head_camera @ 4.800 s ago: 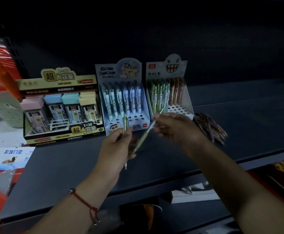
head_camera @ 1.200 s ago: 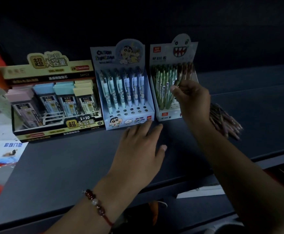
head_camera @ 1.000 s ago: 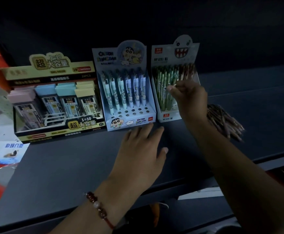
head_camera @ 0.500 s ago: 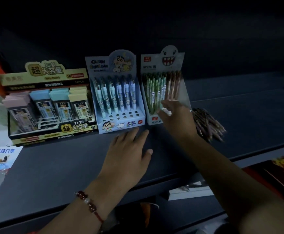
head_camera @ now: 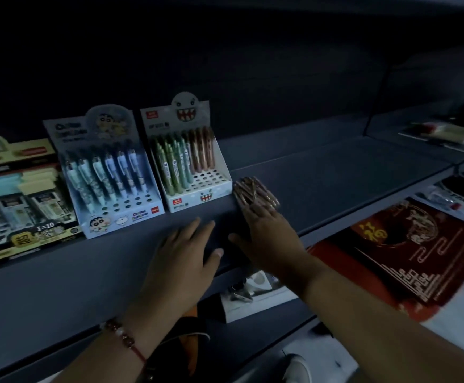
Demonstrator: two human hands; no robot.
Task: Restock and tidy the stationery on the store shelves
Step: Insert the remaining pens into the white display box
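A white display box with a toothy ghost face [head_camera: 189, 167] stands on the dark shelf [head_camera: 335, 172] and holds green and brown pens upright. Right of it lies a loose pile of brown pens [head_camera: 254, 192]. My right hand [head_camera: 266, 236] reaches to that pile, its straight fingertips touching the near ends of the pens. My left hand [head_camera: 182, 261] rests flat on the shelf in front of the boxes, fingers spread, holding nothing. A blue cartoon box [head_camera: 106, 172] with several blue pens stands left of the ghost box.
A yellow and black box of lead refills [head_camera: 18, 200] sits at the far left. Below the shelf edge on the right lie red and gold decorated packs [head_camera: 418, 250]. More goods [head_camera: 443, 134] lie on the far right shelf. A white packet [head_camera: 253, 297] shows under the shelf.
My right hand left the ghost box and dropped right to the loose brown pens. The view swung right and down; my left hand stays flat on the shelf.
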